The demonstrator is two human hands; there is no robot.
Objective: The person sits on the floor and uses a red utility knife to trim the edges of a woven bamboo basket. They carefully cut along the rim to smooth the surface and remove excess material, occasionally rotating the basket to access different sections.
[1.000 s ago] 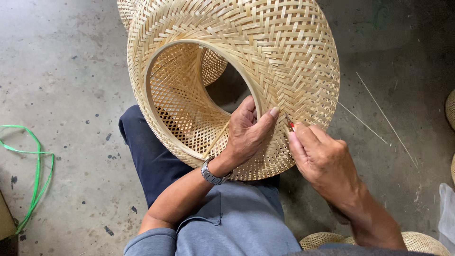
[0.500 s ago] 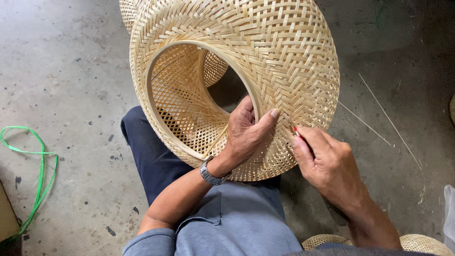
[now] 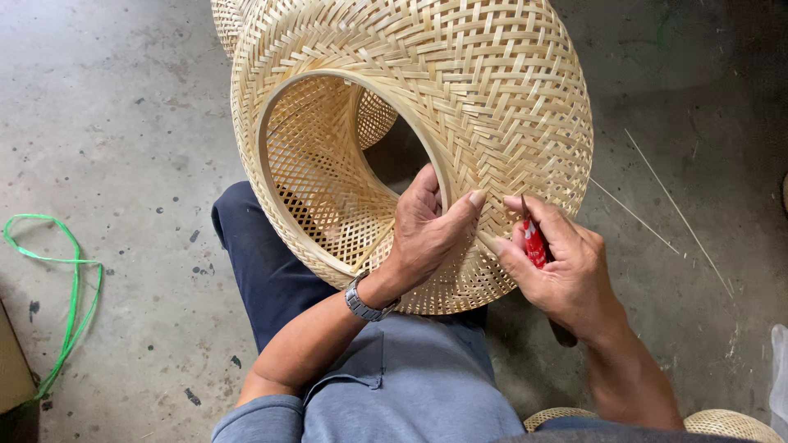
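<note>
2 hands (image 3: 423,234) (image 3: 566,271) lower on basket (image 3: 460,107) than before

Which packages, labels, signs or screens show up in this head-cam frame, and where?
No labels, signs or screens in view.
Possible package: brown cardboard edge, flat and tan, cut off at the lower left frame border on the concrete floor; too little shows to be sure.
Possible plastic wrap: pale translucent corner at the lower right edge, mostly out of frame.
</note>
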